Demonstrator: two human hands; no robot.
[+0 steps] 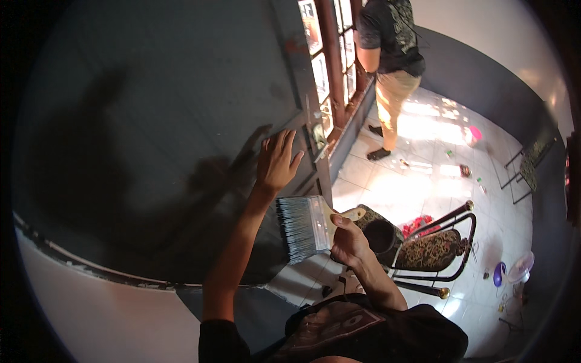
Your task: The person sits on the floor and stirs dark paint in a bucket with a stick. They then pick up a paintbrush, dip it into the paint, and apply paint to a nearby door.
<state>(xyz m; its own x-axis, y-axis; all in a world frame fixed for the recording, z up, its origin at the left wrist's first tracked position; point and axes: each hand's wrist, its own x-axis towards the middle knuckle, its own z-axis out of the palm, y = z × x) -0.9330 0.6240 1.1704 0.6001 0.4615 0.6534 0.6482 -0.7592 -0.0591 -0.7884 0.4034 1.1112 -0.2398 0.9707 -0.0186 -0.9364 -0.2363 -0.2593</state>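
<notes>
My right hand [350, 241] is closed around the pale handle of a wide paintbrush [305, 228]. Its broad head points left, and the bristles are dark with grey paint at their ends. My left hand [278, 162] is raised with fingers stretched out and holds nothing. It is in front of a dark grey painted surface [157, 121] that fills the left side; whether the fingertips touch it cannot be told. Just right of that hand is a metal door handle [319, 140]. Shadows of my head and arm fall across the grey surface.
A dark round pot [379, 236] sits on a patterned metal-framed chair [431, 251] at my right. Another person [396, 66] stands by the windows [339, 54]. On the sunlit tiled floor [375, 175] are a pink container [473, 135], a purple item [499, 274] and another chair [531, 164].
</notes>
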